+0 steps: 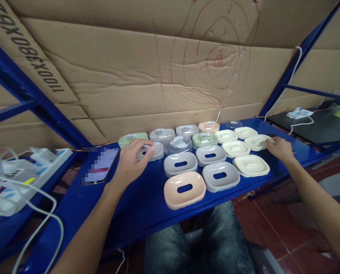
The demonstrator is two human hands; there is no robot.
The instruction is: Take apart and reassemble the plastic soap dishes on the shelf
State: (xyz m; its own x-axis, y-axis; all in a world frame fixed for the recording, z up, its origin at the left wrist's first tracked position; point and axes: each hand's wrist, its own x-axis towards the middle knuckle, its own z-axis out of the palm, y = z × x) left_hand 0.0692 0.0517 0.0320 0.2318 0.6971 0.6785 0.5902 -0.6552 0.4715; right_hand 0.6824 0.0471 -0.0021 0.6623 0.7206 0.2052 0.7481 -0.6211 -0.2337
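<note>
Knees in grey jeans sit nearest the camera, under the blue counter.

Far left: white power strip with white cables, on a lower blue ledge. Next, a phone lying flat on the counter, screen up, just left of the left hand.

Left hand rests palm down, fingers curled loosely over a grey lidded dish; thumb and fingertips touch its top, grip not clearly closed. The dish sits flat, long axis running left-right. Behind it a green lidded dish, then more lidded dishes in a back row against the cardboard wall.

Centre front: peach tray nearest the counter edge, three grey trays around it, each with an oval slot on top, long axes left-right. They lie between the two hands, close together, some touching.

Right: cream trays in a cluster. Right hand lies flat and open, fingertips touching the rightmost cream tray; nothing gripped. That tray lies flat, long axis left-right.

Far right: second power strip on a dark surface, well apart.
</note>
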